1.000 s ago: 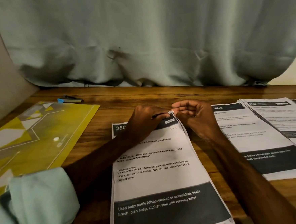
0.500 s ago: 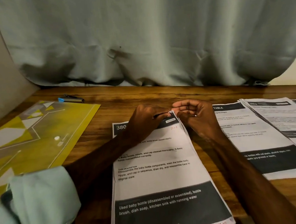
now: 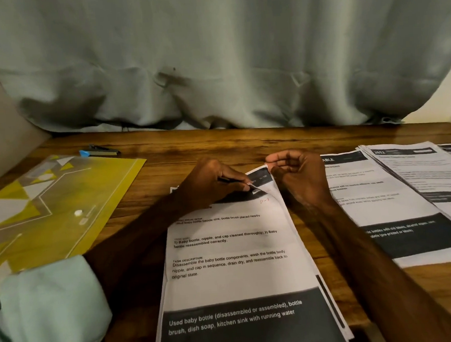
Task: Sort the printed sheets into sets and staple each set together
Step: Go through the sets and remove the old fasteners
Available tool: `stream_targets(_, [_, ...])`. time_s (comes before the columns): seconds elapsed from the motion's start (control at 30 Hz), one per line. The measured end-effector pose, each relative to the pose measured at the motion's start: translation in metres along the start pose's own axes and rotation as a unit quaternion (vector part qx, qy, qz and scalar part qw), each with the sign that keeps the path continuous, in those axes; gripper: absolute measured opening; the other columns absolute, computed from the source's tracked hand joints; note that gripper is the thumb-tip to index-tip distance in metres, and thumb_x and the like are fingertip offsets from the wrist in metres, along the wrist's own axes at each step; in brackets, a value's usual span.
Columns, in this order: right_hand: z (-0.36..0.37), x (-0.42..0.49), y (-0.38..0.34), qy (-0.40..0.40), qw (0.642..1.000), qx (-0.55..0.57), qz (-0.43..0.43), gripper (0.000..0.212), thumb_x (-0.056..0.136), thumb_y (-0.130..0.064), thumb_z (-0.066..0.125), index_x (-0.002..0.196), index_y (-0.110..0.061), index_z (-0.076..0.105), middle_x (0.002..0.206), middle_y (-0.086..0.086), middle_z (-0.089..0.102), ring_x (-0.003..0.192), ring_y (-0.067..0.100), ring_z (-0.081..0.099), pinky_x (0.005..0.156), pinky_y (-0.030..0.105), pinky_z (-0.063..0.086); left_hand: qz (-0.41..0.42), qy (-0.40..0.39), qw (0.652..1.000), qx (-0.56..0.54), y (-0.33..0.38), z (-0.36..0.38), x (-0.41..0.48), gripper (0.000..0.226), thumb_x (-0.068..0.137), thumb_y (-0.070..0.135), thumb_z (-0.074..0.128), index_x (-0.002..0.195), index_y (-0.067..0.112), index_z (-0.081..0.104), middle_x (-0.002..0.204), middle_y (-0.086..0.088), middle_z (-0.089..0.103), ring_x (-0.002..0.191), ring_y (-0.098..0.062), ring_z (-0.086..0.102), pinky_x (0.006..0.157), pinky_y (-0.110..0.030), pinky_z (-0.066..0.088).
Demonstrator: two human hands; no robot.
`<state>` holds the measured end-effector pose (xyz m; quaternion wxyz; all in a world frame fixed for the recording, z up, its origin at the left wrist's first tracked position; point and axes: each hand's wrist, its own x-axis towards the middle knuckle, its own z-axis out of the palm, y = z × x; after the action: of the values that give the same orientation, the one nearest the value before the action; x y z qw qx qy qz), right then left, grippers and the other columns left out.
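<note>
Pinching printed sheets [image 3: 235,282] at their peeled, black-banded corner are left hand [image 3: 211,183] and right hand [image 3: 299,179].

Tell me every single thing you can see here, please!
curtain: one, grey-green, hanging behind the table
table: one, brown wood, under everything
folder: one, yellow with grey and white shapes, left side of the table
stapler: one, dark with a blue end, far left, beyond the folder
middle sheets: one stack, white with black bands, in front of the person
right sheets: several overlapping, white with black bands, right side of the table
thin dark tool: one, black, at the middle sheets' top right corner
sleeve: one, pale green, lower left
left hand: one, holds the thin dark tool
right hand: one, pinches the middle sheets' raised corner
</note>
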<state>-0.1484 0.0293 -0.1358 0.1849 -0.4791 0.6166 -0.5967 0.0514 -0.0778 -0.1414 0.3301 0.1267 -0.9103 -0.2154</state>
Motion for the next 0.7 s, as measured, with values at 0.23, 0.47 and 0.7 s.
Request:
stream_targets(0.23, [-0.001, 0.001, 0.001, 0.007, 1.000, -0.009, -0.001, 0.015, 0.088, -0.001, 0.076, 0.098, -0.013, 0.077, 0.094, 0.003, 0.078, 0.086, 0.017, 0.075, 0.086, 0.039, 0.063, -0.050, -0.045, 0.995, -0.067, -0.004, -0.013, -0.002, 0.022, 0.088, 0.017, 0.080, 0.109, 0.011, 0.080, 0.106, 0.002, 0.079, 0.093, -0.011, 0.076, 0.082, -0.039, 0.062])
stream_targets(0.47, [0.001, -0.001, -0.003, -0.012, 1.000, 0.008, -0.012, 0.015, 0.087, -0.003, 0.077, 0.101, -0.010, 0.076, 0.094, 0.002, 0.078, 0.087, 0.017, 0.075, 0.087, 0.040, 0.062, -0.048, 0.011, 0.999, -0.018, -0.002, -0.005, -0.002, 0.019, 0.088, 0.011, 0.079, 0.106, 0.004, 0.079, 0.097, 0.001, 0.078, 0.071, 0.010, 0.068, 0.064, -0.006, 0.048])
stream_targets(0.7, [0.006, -0.007, -0.012, -0.066, 0.997, 0.035, -0.036, 0.018, 0.087, 0.001, 0.076, 0.103, -0.008, 0.076, 0.094, 0.006, 0.079, 0.089, 0.024, 0.076, 0.090, 0.045, 0.061, -0.049, 0.090, 0.994, 0.033, 0.004, 0.009, 0.001, 0.016, 0.087, 0.019, 0.081, 0.103, 0.015, 0.082, 0.103, 0.017, 0.074, 0.080, -0.004, 0.073, 0.074, -0.023, 0.053])
